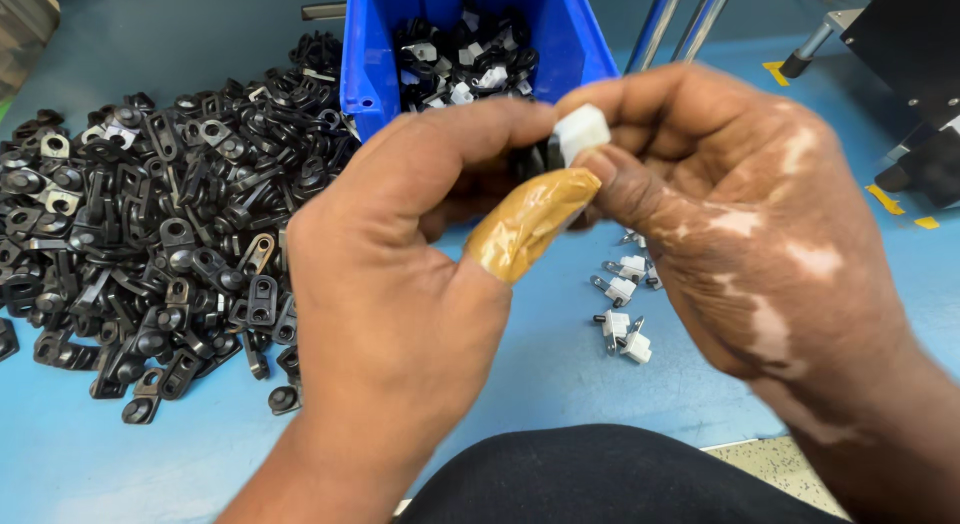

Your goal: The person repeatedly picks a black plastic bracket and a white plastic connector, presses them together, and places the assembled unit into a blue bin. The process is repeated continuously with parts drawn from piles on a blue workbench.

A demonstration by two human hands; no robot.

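Both my hands meet above the blue table, just in front of a blue bin point(372, 54). My left hand point(400, 284) has its thumb wrapped in tan tape and pinches a small black part point(540, 159) with its fingertips. My right hand point(740, 214) holds a small white plastic piece point(580, 134) against that black part. The join between the two pieces is mostly hidden by my fingers.
A large heap of black plastic clips point(150, 234) covers the table at the left. The blue bin holds assembled black-and-white parts point(465, 59). Several small white pieces with metal pins point(625, 304) lie under my right hand. A black fixture point(915, 84) stands at the far right.
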